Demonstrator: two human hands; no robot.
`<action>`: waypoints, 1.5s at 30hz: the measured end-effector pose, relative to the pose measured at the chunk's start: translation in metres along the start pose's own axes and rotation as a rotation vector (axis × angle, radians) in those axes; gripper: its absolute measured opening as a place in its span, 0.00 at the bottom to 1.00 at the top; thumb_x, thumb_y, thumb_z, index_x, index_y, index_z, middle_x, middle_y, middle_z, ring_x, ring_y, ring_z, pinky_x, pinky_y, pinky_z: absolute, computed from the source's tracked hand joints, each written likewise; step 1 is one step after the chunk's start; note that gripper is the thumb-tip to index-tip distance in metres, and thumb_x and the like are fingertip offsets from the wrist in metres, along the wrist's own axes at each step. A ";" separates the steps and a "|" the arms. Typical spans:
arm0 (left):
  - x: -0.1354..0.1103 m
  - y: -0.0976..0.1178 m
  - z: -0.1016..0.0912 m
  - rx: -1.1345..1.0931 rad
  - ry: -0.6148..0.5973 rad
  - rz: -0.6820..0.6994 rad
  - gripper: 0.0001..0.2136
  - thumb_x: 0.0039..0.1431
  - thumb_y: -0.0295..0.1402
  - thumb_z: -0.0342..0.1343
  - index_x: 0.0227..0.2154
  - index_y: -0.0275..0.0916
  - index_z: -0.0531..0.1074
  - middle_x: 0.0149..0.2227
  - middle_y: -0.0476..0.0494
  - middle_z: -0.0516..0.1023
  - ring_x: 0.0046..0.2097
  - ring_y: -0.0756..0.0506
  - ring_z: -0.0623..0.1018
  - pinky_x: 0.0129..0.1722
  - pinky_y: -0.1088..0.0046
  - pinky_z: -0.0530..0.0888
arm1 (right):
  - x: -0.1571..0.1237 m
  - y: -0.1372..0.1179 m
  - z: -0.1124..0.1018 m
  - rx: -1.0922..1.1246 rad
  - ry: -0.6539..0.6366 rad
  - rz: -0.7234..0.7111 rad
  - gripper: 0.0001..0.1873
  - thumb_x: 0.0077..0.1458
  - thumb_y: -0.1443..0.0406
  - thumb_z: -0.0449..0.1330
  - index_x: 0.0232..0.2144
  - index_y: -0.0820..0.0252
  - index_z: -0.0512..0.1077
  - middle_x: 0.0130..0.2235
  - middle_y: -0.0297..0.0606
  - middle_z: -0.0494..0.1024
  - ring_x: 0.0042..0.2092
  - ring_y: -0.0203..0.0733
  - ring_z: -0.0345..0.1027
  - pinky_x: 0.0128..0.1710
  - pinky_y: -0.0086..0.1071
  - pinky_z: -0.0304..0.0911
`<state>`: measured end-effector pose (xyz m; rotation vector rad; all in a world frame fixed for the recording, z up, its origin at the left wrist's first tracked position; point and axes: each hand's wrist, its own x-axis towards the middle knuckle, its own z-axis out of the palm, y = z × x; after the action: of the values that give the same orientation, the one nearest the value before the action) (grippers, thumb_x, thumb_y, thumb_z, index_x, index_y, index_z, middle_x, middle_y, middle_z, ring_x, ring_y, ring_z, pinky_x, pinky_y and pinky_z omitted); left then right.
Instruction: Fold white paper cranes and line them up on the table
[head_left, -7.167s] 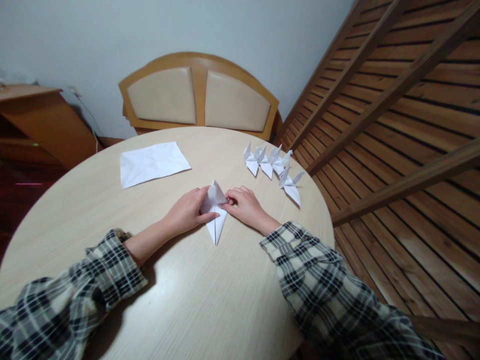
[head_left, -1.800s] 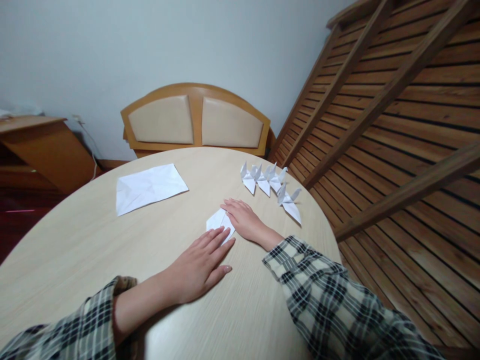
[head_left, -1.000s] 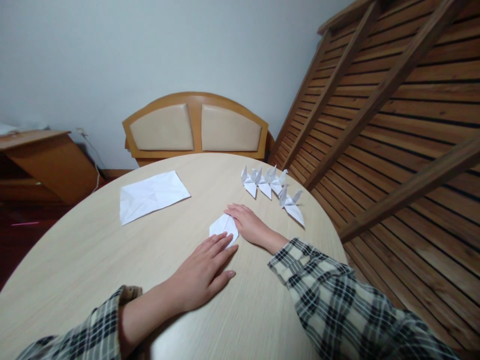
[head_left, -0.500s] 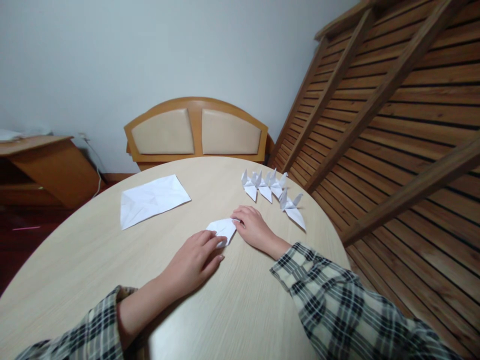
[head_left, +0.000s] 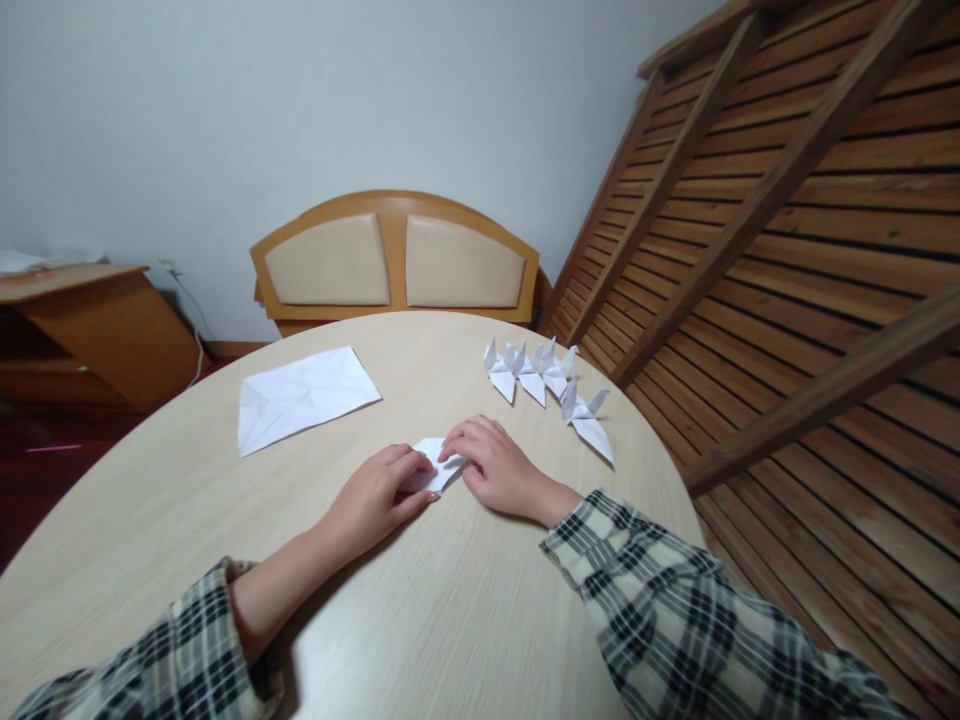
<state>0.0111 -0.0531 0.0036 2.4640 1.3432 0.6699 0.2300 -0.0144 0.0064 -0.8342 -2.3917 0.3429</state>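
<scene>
A small folded white paper [head_left: 441,474] lies on the table between my hands. My left hand [head_left: 381,490] grips its left side, with the thumb along the near edge and the fingers on top. My right hand [head_left: 499,468] holds the right side, its fingertips bent onto the upper face. Fingers cover parts of the paper, so its full outline is hidden. Several white paper cranes [head_left: 589,422] stand to the right, beyond my right hand. A larger creased white sheet [head_left: 307,398] lies flat at the far left of the table.
The round pale wooden table [head_left: 465,620] fills the lower view. Behind it stands a padded headboard [head_left: 396,255] against the wall. Wooden slats [head_left: 750,240] lean along the right side. A wooden desk [head_left: 97,325] is at the far left.
My right hand's fingers have moved left from the paper's right corner onto its upper face. My left hand has shifted slightly, its thumb now at the paper's near edge.
</scene>
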 end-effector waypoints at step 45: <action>0.003 -0.012 0.007 -0.199 0.029 -0.030 0.09 0.65 0.32 0.52 0.37 0.38 0.76 0.40 0.40 0.78 0.43 0.43 0.76 0.46 0.65 0.72 | -0.001 0.012 0.009 0.087 -0.051 0.099 0.02 0.56 0.70 0.65 0.32 0.59 0.78 0.34 0.36 0.76 0.41 0.40 0.68 0.44 0.34 0.60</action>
<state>0.0072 -0.0440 -0.0065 2.2814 1.2551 0.7944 0.2307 -0.0061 -0.0061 -0.9162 -2.3686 0.5092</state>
